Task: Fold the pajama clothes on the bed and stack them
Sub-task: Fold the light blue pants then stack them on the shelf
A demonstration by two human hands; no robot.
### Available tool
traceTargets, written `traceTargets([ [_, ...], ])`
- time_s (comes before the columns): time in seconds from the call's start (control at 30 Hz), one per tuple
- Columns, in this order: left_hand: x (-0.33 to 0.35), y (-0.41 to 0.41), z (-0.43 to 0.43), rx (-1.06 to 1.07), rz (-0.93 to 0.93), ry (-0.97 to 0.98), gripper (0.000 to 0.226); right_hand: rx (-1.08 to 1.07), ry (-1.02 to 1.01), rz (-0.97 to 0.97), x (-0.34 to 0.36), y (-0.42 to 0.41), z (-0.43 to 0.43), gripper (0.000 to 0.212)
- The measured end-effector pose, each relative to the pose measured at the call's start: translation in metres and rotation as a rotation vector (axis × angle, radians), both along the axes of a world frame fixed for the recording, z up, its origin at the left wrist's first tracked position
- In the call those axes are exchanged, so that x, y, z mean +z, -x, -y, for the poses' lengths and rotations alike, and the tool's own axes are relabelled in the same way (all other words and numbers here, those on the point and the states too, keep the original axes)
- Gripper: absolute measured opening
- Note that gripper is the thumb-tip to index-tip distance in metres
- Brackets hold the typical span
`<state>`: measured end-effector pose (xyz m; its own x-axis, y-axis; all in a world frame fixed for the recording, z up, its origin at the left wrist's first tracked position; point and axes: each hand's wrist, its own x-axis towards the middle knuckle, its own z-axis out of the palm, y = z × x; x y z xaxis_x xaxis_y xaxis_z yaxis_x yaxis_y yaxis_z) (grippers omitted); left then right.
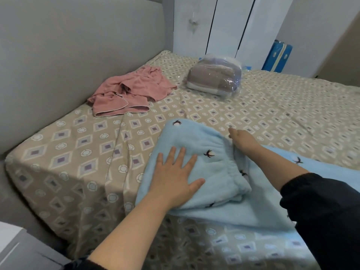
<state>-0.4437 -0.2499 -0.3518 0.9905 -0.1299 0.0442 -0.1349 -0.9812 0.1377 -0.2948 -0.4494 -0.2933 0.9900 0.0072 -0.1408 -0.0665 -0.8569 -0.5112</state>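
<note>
Fingers (232, 131) of right hand (244, 142) behind blue pajamas (196, 136), grip unclear

A bedroom in a home: a wide bed (282, 114) covered in beige cloth printed with diamonds and circles fills the view; a grey padded headboard (68, 45) runs along its left side; tall white wardrobe doors (224, 22) stand at the far end; a crumpled pink fabric pajama garment (132, 90) and a folded brown-and-white blanket (212, 78) in a clear plastic bag lie far on the bed; a blue hard case (276, 57) stands beyond its far edge.
</note>
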Motion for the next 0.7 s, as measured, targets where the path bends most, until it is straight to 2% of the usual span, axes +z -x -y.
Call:
traceTargets([
  [0.1,0.001,0.000,-0.002,-0.042,0.010,0.016,0.088,0.004,0.118,-0.009,-0.003,0.003,-0.007,0.050],
  [0.2,0.000,0.002,-0.004,-0.090,0.019,0.008,0.089,0.055,0.275,0.137,-0.019,0.007,-0.016,0.038],
  [0.3,0.000,0.003,-0.005,-0.148,0.023,-0.040,0.083,-0.021,0.233,0.306,-0.029,0.008,-0.004,0.042],
  [0.37,-0.001,0.004,-0.005,-0.166,0.027,-0.062,0.082,-0.035,0.267,0.276,-0.030,0.008,0.001,0.046],
  [0.43,-0.002,0.004,-0.005,-0.157,0.029,-0.056,0.086,0.002,0.407,0.188,-0.022,0.007,-0.005,0.047],
  [0.5,-0.001,0.004,-0.004,-0.145,0.025,-0.044,0.093,0.025,0.499,0.186,-0.005,0.009,-0.016,0.047],
  [0.53,0.000,0.005,-0.004,-0.141,0.019,-0.042,0.096,0.043,0.490,0.229,0.005,0.012,-0.021,0.049],
  [0.6,0.002,0.005,-0.003,-0.137,0.003,-0.039,0.097,0.081,0.291,0.353,0.016,0.032,-0.031,0.051],
  [0.67,0.004,0.005,-0.004,-0.132,-0.004,-0.027,0.086,0.200,0.134,0.441,0.008,0.065,-0.037,0.049],
  [0.7,0.005,0.005,-0.006,-0.130,-0.005,-0.021,0.077,0.286,0.174,0.422,-0.004,0.083,-0.037,0.048],
])
